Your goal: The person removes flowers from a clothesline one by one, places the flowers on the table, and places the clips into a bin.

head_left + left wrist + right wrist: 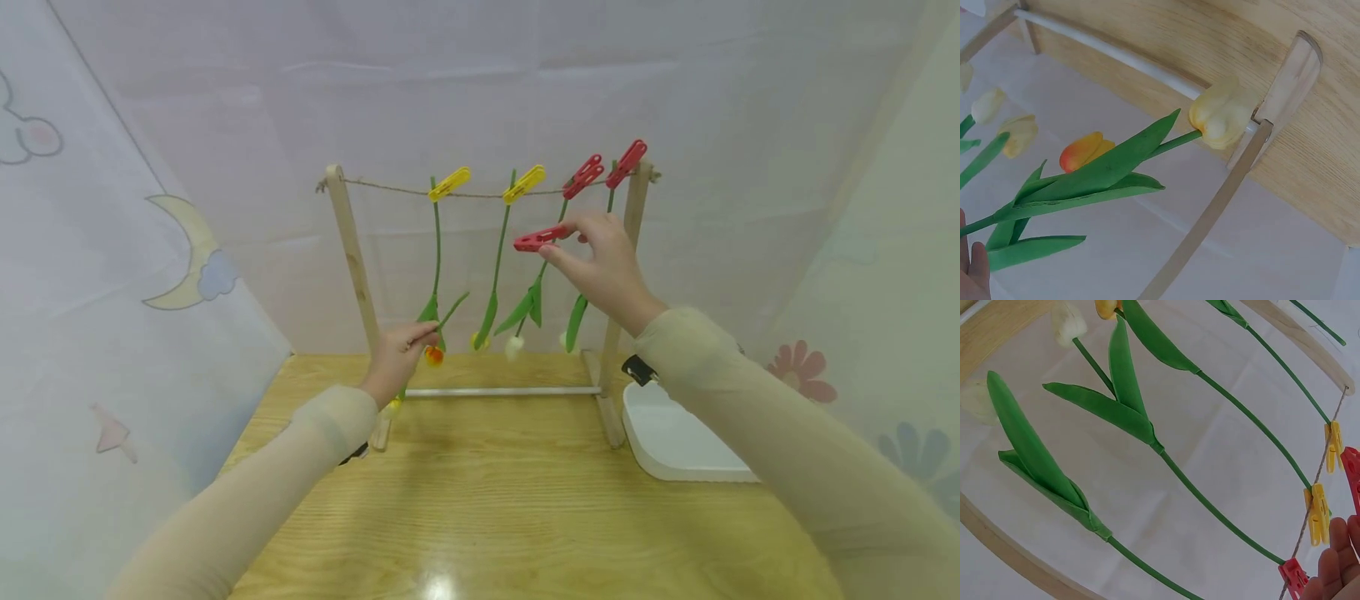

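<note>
From here I see the left hand (401, 357) clamping thumb and fingers on the stem of a pale yellow tulip (1225, 114), head down by the rack's left post (352, 258); that grip seems to spare the petals. Two yellow pegs (449, 184) pinch stems to the string (390, 187), likely so those flowers dangle freely. Next, my right hand (606, 265) pinches a red peg (534, 242) between thumb and fingers, apparently leaving its biting end free. Two clipped red pegs (626, 163) follow; a white tray (693, 437) sits toward the table's (480, 500) right edge.
</note>
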A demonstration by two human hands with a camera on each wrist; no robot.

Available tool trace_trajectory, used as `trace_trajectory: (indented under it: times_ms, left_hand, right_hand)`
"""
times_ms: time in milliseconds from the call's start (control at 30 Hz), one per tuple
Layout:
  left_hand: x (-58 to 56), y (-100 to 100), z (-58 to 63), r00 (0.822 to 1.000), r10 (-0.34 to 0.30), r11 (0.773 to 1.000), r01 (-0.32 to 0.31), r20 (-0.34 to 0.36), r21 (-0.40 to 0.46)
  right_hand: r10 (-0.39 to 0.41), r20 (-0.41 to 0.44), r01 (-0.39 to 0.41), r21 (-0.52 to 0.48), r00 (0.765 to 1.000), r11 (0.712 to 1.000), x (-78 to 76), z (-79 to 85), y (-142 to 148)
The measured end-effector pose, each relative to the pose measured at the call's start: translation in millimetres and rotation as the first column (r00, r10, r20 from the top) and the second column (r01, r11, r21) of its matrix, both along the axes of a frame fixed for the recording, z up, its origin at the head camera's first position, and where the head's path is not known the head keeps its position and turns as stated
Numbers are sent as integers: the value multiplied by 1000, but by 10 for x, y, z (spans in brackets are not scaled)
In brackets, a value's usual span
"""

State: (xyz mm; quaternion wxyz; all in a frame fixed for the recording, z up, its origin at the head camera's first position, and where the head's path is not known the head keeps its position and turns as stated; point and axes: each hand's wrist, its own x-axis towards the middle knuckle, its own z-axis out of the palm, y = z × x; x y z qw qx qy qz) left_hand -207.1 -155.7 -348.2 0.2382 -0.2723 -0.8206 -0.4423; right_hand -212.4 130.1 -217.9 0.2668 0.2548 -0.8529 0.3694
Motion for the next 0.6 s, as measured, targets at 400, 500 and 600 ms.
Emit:
trace_trajectory:
  times_ms: [400, 500, 600]
  left_hand:
    - [64, 89, -104, 999, -5, 989, 10, 37, -147]
    - [58, 119, -137, 1000, -22, 983, 19, -17, -185]
    - [40, 151, -174, 997, -52, 978, 39, -58, -205]
  right_hand:
    - [-46, 39, 46, -11, 998, 999, 102, -136, 175]
    - [-55, 51, 55, -10, 997, 998, 124, -154, 213]
    - [-59, 55, 60, -13, 997, 998, 139, -176, 262]
